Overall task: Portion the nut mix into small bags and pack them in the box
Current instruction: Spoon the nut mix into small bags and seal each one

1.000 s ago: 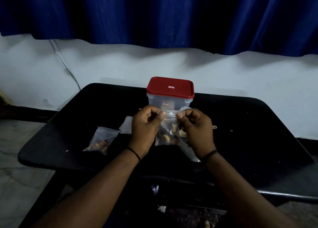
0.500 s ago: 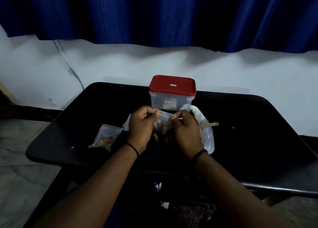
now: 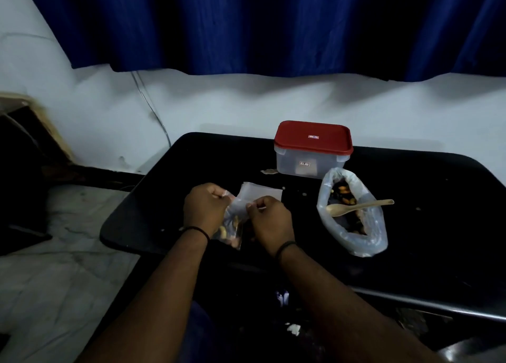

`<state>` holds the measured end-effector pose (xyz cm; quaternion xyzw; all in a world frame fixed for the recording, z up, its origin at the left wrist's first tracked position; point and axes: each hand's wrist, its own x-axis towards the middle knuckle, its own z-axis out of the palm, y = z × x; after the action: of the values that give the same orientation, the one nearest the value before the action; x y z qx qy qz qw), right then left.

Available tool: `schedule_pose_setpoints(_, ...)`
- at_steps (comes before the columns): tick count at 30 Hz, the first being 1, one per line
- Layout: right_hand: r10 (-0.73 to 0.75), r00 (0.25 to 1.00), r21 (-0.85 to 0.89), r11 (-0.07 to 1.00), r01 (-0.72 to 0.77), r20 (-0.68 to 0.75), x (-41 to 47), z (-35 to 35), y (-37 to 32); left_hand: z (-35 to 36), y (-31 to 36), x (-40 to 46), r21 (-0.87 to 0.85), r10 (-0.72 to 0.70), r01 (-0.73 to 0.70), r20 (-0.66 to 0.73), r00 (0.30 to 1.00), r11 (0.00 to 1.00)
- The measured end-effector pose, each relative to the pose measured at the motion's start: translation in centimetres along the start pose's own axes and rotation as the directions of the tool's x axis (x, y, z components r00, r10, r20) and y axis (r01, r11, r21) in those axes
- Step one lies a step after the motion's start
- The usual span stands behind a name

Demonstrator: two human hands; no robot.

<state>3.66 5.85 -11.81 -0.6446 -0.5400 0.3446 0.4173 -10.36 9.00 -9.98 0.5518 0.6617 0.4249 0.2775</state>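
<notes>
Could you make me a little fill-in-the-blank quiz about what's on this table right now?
1. The box wears a lid coloured ____.
2. The wooden ____ rests across the open big bag of nuts.
3. The left hand and right hand both pinch the top of a ____ holding nuts.
4. The box's lid is ____, not off.

Missing words: red; spoon; small bag; on
</notes>
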Motion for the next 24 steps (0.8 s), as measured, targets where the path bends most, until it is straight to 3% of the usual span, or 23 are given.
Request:
schedule_pose_setpoints(3,-0.053,0.998,-0.137,0.989,0.050,-0.016,0.3,-0.8,-0.1,0.2,0.1,0.5,0.084,0.030,-0.031,0.011,0.999,0.996)
schedule_pose_setpoints(6,-0.237,0.968,-0.383,0.904,0.189,-0.082,1.0,-2.4,0.4,0.2,-0.2,1.2,0.115,0.023,-0.028,0.042,0.999,0.993)
schedule_pose_setpoints(8,-0.335,0.942,-0.534,0.797,0.282,-0.003,1.6,-3.1,0.8,0.1,-0.5,1.6,0.124,0.013,-0.019,0.049,0.999,0.992)
schedule_pose_setpoints(11,-0.315,0.942,-0.655,0.688,0.313,0.119,2.1,-3.3,1.2,0.0,-0.6,1.5,0.154,0.010,-0.017,0.048,0.999,0.988)
schedule_pose_setpoints(17,-0.366,0.930,-0.687,0.675,0.268,0.003,2.1,-3.3,1.5,0.2,-0.5,1.3,0.164,0.028,-0.037,0.057,0.998,0.986)
schedule_pose_setpoints(24,-0.286,0.957,-0.538,0.816,0.210,-0.059,1.6,-5.0,0.9,0.5,-0.2,1.3,0.276,0.069,-0.072,0.021,0.997,0.958)
